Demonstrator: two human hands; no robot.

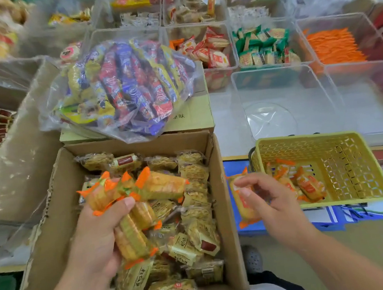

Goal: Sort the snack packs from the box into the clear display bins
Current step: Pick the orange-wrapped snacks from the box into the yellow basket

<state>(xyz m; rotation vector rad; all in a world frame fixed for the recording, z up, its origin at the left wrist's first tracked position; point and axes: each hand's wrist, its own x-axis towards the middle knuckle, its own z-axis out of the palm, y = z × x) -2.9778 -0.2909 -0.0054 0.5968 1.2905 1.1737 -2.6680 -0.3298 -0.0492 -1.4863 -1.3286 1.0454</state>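
An open cardboard box [222,189] in front of me holds many clear-wrapped snack packs [194,219]. Above the box, my left hand [97,233] grips a bundle of several orange-ended snack packs [129,200]. My right hand [270,202] holds one orange-ended pack [241,201] between the box and a yellow plastic basket [345,150]. A few orange packs [309,186] lie in that basket. Behind the basket stands an empty clear display bin [284,99]. Further back, clear bins hold red-white packs [210,48], green packs [263,47] and orange packs [335,47].
A clear bag of blue, red and yellow snacks [125,87] lies on a closed carton [194,115] behind the box. A large plastic-lined carton [13,154] stands at the left. More filled bins line the back. Blue printed sheets [339,216] lie under the basket.
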